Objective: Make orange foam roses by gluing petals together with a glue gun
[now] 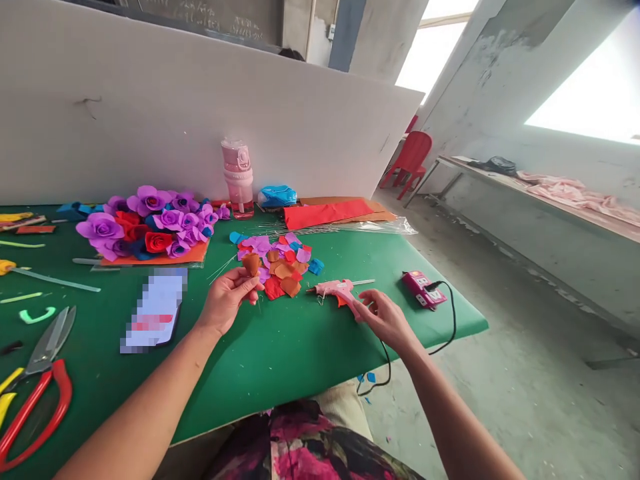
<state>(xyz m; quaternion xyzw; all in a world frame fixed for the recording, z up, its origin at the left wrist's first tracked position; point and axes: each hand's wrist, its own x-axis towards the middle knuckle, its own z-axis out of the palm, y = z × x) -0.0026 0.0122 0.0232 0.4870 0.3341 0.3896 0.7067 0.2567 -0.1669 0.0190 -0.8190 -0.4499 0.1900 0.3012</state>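
Note:
My left hand [231,297] pinches a small brown paper flower [251,265] upright, with a thin wire below it. Close by lies a loose pile of purple, red, brown and blue petals [283,270]. At the handle of a pink glue gun [336,288] is my right hand [383,319], its fingers apart and curved; whether they touch the handle is hard to tell. The gun rests on the green table [240,380], nozzle toward the petals, a clear glue stick out of its back.
Purple, red and blue flowers [150,223] stand at the back left, near a pink bottle [239,180]. A phone [156,310] and red-handled scissors [50,380] lie left. On the right a power socket [424,290] trails a black cord.

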